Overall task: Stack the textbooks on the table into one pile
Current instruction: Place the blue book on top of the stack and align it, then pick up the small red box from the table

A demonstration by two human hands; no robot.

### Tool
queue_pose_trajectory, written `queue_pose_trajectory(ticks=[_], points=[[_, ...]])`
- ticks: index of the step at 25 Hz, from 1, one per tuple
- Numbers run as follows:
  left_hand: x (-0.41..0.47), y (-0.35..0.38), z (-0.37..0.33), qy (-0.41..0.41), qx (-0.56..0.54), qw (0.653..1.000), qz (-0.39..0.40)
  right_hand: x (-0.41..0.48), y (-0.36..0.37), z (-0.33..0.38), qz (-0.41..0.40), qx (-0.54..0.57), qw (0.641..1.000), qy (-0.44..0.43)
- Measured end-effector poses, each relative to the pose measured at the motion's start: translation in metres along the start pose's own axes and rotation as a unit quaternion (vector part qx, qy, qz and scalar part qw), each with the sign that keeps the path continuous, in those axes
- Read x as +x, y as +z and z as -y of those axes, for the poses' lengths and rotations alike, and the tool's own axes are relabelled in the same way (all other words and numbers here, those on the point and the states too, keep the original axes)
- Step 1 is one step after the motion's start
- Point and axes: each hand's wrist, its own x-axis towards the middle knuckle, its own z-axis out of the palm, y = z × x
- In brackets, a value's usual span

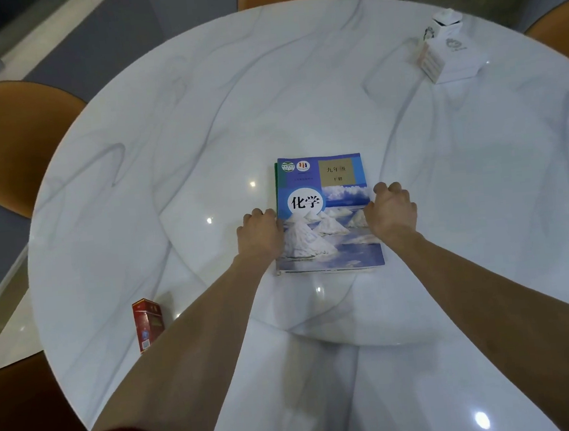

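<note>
A pile of textbooks (325,191) lies flat in the middle of the round white marble table (168,156). The top book has a blue cover with white salt mounds and a sky. A green edge of a book underneath shows along the pile's left side. My left hand (260,229) presses against the pile's left edge with curled fingers. On the opposite side, my right hand (390,207) grips the right edge, fingers bent over the cover. Both forearms reach in from the near side.
A small red box (147,323) stands near the table's front-left edge, beside my left forearm. A white tissue box (447,53) sits at the far right. Orange chairs (11,136) ring the table on the left, the far side and the right.
</note>
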Motion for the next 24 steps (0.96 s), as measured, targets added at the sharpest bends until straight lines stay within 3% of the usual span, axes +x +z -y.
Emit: queue_pose_trajectory(ticks=[8, 15, 24], points=[[-0.033, -0.038, 0.030, 0.099, 0.099, 0.990, -0.024, -0.038, -0.023, 0.041, 0.029, -0.057, 0.986, -0.157], [-0.091, -0.057, 0.090, 0.053, 0.075, 0.995, -0.025, -0.103, -0.006, 0.112, 0.077, -0.014, 0.953, -0.293], [-0.147, -0.042, 0.180, 0.000, 0.080, 0.997, 0.011, -0.172, 0.046, 0.169, 0.153, -0.012, 0.913, -0.379]])
